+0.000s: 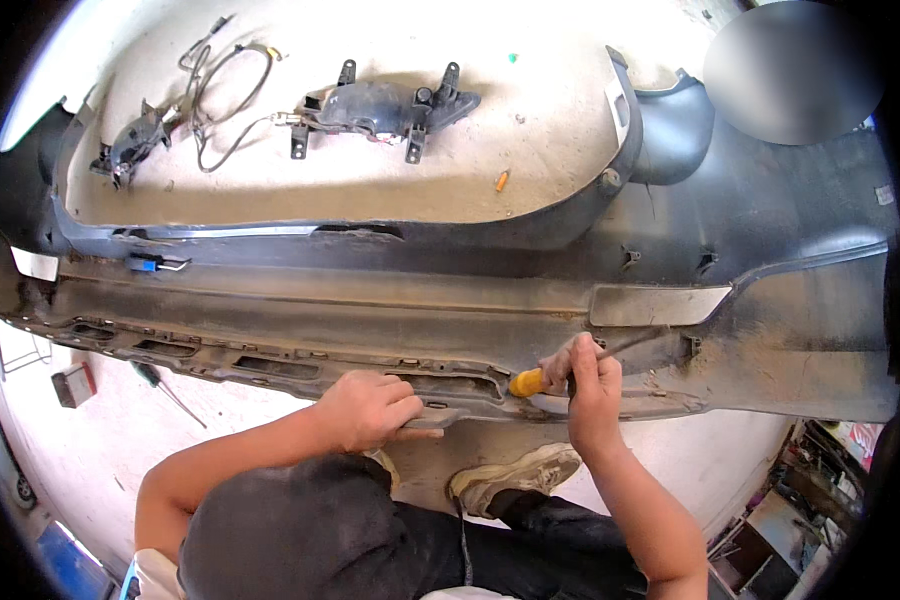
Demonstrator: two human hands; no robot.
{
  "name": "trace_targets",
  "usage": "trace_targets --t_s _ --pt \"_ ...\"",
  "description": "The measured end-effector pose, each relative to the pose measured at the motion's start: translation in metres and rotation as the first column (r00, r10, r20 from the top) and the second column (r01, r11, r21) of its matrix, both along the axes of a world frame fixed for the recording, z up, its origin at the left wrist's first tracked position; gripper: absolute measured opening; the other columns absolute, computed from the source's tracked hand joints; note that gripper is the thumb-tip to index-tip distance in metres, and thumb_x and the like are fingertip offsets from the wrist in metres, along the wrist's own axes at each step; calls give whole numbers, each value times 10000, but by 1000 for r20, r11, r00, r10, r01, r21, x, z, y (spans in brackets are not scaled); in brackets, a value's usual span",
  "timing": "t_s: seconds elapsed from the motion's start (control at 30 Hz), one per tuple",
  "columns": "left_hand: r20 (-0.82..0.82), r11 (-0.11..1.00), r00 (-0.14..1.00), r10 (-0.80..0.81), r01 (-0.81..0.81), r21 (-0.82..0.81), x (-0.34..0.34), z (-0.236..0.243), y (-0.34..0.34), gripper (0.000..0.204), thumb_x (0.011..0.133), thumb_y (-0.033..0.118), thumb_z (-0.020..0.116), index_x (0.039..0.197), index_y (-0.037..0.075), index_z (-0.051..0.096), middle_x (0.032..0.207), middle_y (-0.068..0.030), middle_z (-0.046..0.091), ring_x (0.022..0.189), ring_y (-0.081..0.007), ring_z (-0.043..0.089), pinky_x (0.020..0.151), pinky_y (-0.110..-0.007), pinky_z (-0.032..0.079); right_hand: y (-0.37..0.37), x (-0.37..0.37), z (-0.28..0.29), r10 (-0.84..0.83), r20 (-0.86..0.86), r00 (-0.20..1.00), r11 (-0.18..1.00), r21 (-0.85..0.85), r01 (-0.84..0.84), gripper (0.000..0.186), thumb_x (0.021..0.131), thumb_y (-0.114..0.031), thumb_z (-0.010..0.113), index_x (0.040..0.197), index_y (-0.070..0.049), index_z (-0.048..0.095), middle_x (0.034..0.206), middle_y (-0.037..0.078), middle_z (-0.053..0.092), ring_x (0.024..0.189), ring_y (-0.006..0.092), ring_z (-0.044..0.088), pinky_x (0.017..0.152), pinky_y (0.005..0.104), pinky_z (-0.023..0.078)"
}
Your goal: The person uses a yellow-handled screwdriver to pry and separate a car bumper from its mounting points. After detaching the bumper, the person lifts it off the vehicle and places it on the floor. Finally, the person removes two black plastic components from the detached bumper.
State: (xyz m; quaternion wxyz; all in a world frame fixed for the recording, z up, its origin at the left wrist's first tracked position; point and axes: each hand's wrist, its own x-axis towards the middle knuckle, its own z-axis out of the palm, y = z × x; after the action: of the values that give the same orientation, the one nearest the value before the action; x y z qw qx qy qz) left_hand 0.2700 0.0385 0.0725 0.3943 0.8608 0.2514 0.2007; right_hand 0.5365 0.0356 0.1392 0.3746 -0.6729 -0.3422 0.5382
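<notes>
A long dark, dusty car bumper (420,295) lies inner side up across the view. My left hand (370,410) grips its near slotted rim, fingers curled over the edge. To the right, my right hand (590,400) is closed around a tool with a yellow end (526,382), which touches the bumper beside the end of a long slot. A thin dark rod or cord runs from that hand toward the upper right. A small blue tool (146,263) rests on the bumper at the left.
Lamp units (370,110) (130,150) with cabling lie beyond the bumper, near a small orange object (502,181). A screwdriver (150,378) and box (75,388) are on the floor at left. My shoe (515,472) is below the rim. Cluttered shelving (770,530) stands bottom right.
</notes>
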Motion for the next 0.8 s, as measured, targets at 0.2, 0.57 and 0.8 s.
trace_targets --t_s 0.2,0.57,0.8 --pt "91 998 995 42 -37 -59 -11 14 14 348 764 358 713 689 96 497 618 -60 466 549 -234 535 478 -351 444 18 -19 11 -155 -182 971 981 85 172 427 1024 -305 380 653 -94 364 578 -14 357 499 90 310 513 259 323" --pt "181 990 973 140 -136 -36 -22 35 25 373 729 336 759 661 99 479 603 -57 455 510 -232 509 450 -334 429 68 -64 51 379 568 730 873 42 -486 356 1015 -292 385 694 -138 366 542 -32 303 459 107 296 476 266 272" --pt "228 979 952 204 -198 -49 -32 35 23 359 728 322 762 660 96 491 597 -53 460 515 -235 520 447 -338 428 109 -89 101 259 -268 928 915 376 -147 420 1020 -303 364 632 -150 316 522 -63 226 441 74 234 450 267 236"
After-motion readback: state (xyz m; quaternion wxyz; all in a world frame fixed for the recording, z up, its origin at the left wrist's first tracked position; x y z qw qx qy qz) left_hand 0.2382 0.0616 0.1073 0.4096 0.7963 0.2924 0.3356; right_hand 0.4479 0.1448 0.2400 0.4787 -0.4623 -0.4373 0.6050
